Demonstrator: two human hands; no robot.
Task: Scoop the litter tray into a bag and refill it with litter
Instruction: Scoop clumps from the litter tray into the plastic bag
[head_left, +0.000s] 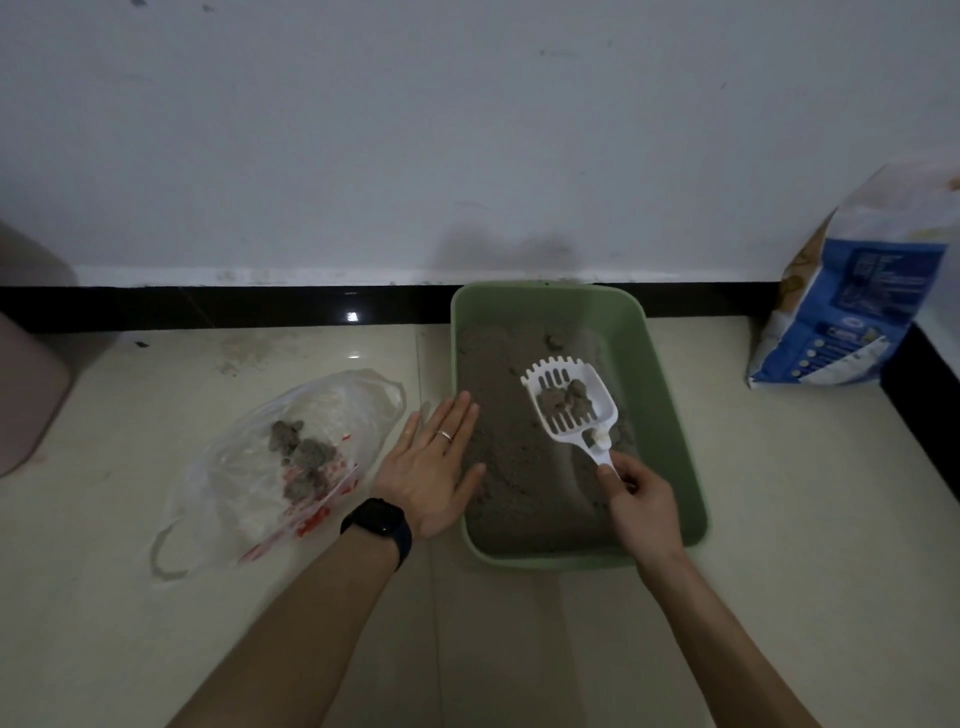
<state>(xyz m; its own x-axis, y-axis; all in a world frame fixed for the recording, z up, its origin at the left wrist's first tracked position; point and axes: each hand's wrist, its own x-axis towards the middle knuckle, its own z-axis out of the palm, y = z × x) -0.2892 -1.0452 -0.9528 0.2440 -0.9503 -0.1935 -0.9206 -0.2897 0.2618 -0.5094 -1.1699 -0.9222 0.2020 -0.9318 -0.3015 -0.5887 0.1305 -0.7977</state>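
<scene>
Our right hand (641, 499) pinches white slotted scoop (570, 402) holding clumps over green litter tray (670, 364); left hand (434, 462) flat on its 9 o'clock rim. Plastic bag (270, 467) has clumps; litter sack (841, 291) at 2 o'clock, refill pending.

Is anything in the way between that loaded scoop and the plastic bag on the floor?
Only the person's own left hand, flat over the left rim of the tray, lies between the scoop and the bag. Nothing else visible does.

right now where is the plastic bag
In the head view the plastic bag lies on the floor, left of the green litter tray, beside the left hand.
</scene>
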